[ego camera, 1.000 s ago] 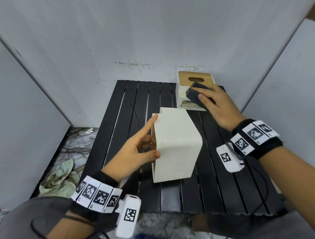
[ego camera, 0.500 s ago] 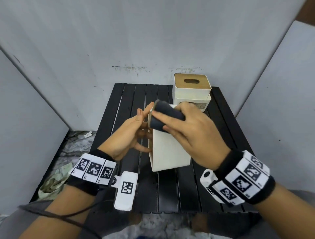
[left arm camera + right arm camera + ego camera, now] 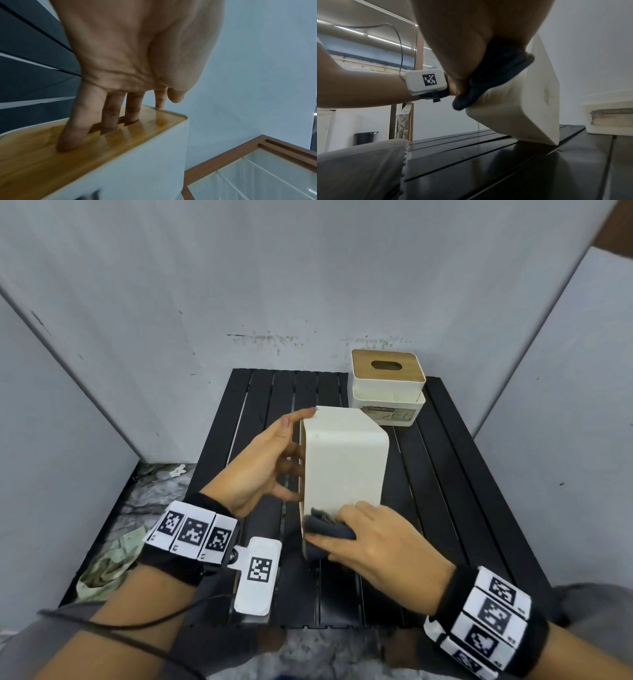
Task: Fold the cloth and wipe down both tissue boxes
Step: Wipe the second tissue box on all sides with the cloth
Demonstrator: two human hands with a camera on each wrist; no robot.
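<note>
A white tissue box (image 3: 346,463) stands tilted on one edge on the black slatted table (image 3: 445,474), its wooden lid (image 3: 51,155) facing left. My left hand (image 3: 260,467) grips it from the lid side, with two fingers (image 3: 109,119) pushed into the lid's slot and the index finger along the top edge. My right hand (image 3: 376,546) holds a folded dark grey cloth (image 3: 325,529) and presses it against the box's near lower end (image 3: 522,108); the same cloth (image 3: 496,75) bulges from under the palm. A second tissue box (image 3: 387,385), with a wooden top, stands at the table's back right.
Grey walls close in the table behind and on both sides. A crumpled greenish rag (image 3: 109,566) lies on the floor to the left. The second box (image 3: 607,117) sits a short way behind the tilted one.
My right hand carried the cloth from the back box to the near box's top, then wiped down to its near lower end. The left hand kept holding the box.
</note>
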